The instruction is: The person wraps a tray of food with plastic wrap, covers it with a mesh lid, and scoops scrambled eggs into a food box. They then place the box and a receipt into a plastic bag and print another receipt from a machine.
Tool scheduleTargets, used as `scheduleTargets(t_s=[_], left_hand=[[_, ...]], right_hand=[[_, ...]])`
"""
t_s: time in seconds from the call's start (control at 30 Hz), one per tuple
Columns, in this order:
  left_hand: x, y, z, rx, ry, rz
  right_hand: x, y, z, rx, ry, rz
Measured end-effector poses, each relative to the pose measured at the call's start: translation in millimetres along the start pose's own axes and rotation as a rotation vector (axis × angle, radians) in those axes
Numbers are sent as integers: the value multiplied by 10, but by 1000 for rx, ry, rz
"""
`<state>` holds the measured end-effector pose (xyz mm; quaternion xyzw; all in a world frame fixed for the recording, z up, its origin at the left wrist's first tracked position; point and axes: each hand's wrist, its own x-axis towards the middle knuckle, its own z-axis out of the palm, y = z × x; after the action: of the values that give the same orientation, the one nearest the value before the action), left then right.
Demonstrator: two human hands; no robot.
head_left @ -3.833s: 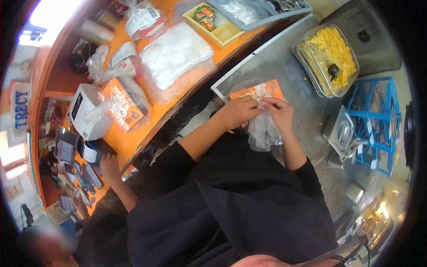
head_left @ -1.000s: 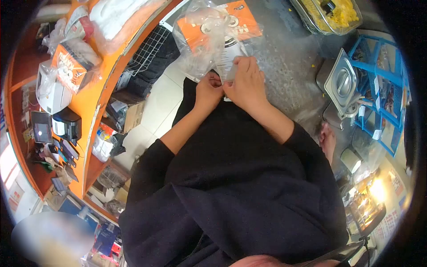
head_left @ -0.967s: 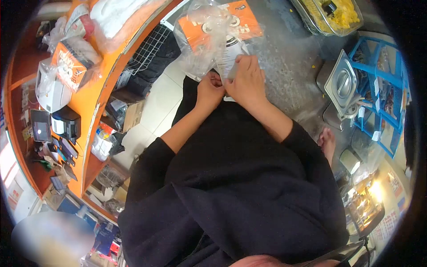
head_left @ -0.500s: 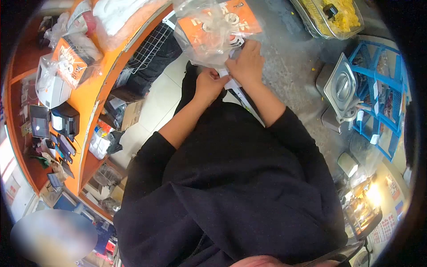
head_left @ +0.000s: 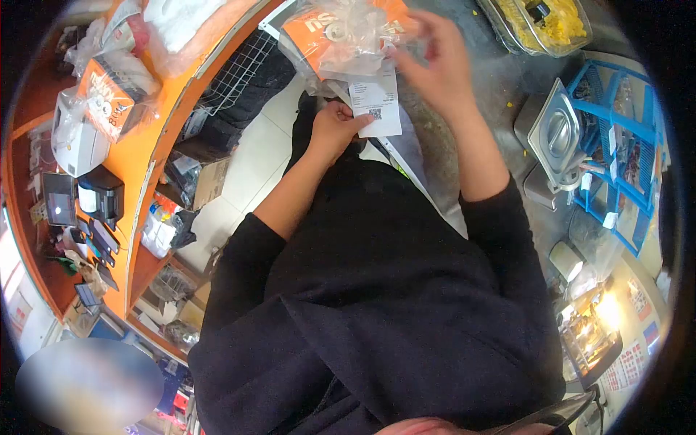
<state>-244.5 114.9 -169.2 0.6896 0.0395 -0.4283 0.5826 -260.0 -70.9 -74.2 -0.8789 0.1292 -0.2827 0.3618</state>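
Note:
A white printed receipt [head_left: 377,98] with a QR code hangs at the near side of a clear plastic bag [head_left: 355,54]. My left hand [head_left: 335,130] pinches the receipt's lower left edge between thumb and fingers. Inside the bag is an orange box [head_left: 308,36] with white lettering, standing at the steel counter's edge. To the right of the bag, my right hand [head_left: 438,69] is raised with its fingers apart and nothing in them. Its fingertips are close to the bag's right side.
Another bagged orange box [head_left: 109,98] stands on the orange counter [head_left: 170,109] at left, near a black card terminal [head_left: 101,196]. On the right are a lidded steel container [head_left: 558,138], a blue rack [head_left: 616,156] and a clear tub of yellow food [head_left: 558,32]. A blurred person [head_left: 90,395] is at lower left.
My right hand has let go and lifted away to the upper right. The receipt, folded or bunched between both hands before, now hangs flat, with my left hand still on it.

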Motion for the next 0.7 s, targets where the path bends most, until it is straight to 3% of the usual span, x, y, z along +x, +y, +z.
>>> scheduleTargets(t_s=[0.03, 0.1, 0.17, 0.27, 0.37, 0.4, 0.5, 0.6, 0.7], left_hand=[[28, -74, -20, 2, -42, -10], [62, -178, -60, 11, -126, -31], [-24, -99, -75, 133, -134, 0], [-136, -17, -133, 69, -195, 14], [-394, 310, -212, 46, -203, 59], [-547, 494, -231, 70, -197, 78], [-951, 944, -319, 191, -188, 197], [-1117, 1109, -509, -70, -278, 362], [-1236, 1413, -707, -246, -354, 533]], right_hand=[[108, -126, 64, -68, -33, -184], [276, -269, 142, -206, -222, -301], [439, -261, 202, -336, -536, -164], [506, 135, 456, -359, -552, -39], [699, 105, 290, -67, -341, -49], [727, 48, 338, 332, -95, -151], [957, -662, -145, 482, -159, 288], [1262, -1315, -501, 487, -207, 257], [1577, -1608, -600, 534, -200, -93]])
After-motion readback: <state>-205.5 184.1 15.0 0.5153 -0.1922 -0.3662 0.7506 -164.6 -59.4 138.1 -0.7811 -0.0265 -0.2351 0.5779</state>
